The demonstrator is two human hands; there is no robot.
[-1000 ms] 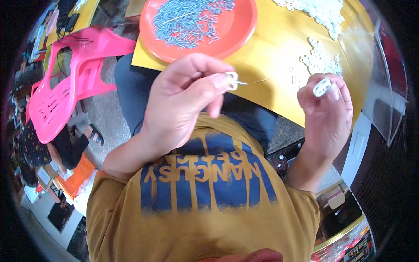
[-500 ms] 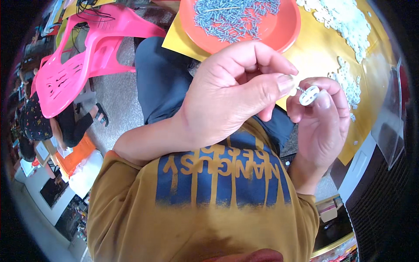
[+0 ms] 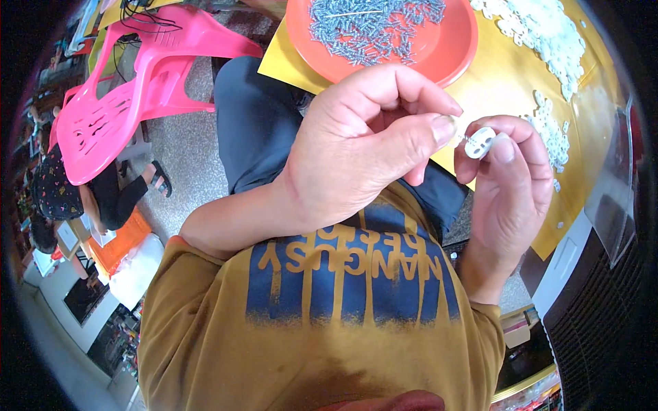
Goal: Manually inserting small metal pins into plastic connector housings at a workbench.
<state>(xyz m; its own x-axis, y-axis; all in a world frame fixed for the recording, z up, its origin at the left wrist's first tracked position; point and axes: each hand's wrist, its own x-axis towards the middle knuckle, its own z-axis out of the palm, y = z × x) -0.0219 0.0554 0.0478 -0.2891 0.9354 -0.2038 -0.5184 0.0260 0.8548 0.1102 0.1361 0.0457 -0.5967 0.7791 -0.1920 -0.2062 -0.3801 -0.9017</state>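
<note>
My right hand (image 3: 510, 181) pinches a small round white plastic piece (image 3: 480, 143) with holes in it between thumb and fingers. A short, thin ridged metal piece (image 3: 462, 138) sticks out from its left side, toward my left thumb. Just left of it, my left hand (image 3: 370, 147) is closed, thumb near the index finger; whatever lies at its fingertips is too small and bright to make out. Beyond both hands, a red-orange bowl (image 3: 449, 58) holds many small grey ridged metal pieces (image 3: 363, 31). Loose white plastic pieces (image 3: 541, 41) are heaped on the yellow table surface (image 3: 490, 79).
A smaller group of white pieces (image 3: 550, 133) lies right of my right hand. A clear plastic sheet (image 3: 613, 212) stands at the right edge. On the left is a pink plastic chair (image 3: 103, 123); another person (image 3: 65, 188) sits beyond it.
The white piece in my right hand has tilted and moved slightly left and up. A pale bit seen at my left fingertips before no longer shows clearly. The left hand has barely moved.
</note>
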